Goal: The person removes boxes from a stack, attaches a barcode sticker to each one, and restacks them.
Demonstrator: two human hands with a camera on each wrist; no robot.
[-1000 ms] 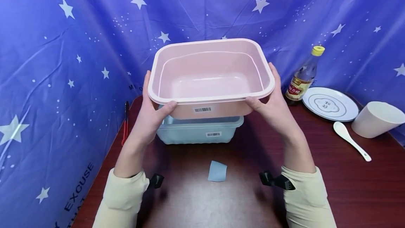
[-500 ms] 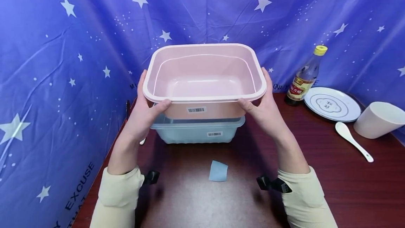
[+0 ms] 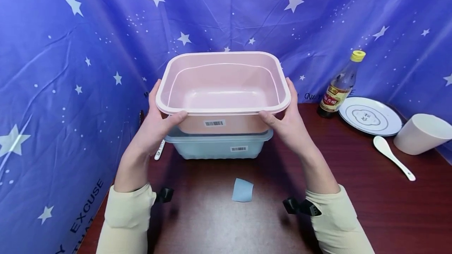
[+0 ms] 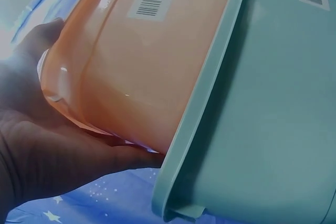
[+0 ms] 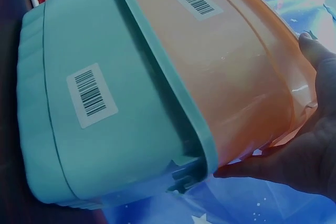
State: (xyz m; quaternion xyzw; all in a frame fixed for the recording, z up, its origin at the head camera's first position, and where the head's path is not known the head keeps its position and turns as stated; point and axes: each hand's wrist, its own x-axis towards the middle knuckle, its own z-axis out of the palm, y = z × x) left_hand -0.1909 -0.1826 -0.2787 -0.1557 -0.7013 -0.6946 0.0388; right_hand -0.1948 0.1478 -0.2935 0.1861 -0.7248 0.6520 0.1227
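A pink plastic basin (image 3: pixel 227 77) with a barcode sticker is held level by both hands, its lower part down inside the blue-green basin (image 3: pixel 212 148) on the table. My left hand (image 3: pixel 150 124) grips its left end, thumb over the front rim and fingers along the side. The right hand (image 3: pixel 287 122) grips the right end in the same way. In the left wrist view, the pink basin's wall (image 4: pixel 142 66) looks orange and rises out of the blue-green basin (image 4: pixel 268 103). Fingertips of the right hand (image 5: pixel 299 156) lie right at the blue-green rim in the right wrist view.
A small blue paper piece (image 3: pixel 243 190) lies in front of the basins. On the right are a yellow-capped bottle (image 3: pixel 335 85), a plate (image 3: pixel 369 116), a white cup (image 3: pixel 420 134) and a white spoon (image 3: pixel 392 158). Another white handle (image 3: pixel 159 151) shows left of the basins. Starry blue curtains surround the table.
Both hands have moved the pink basin to the left and slightly down, over and into the blue-green basin. The white handle at the left has come into sight.
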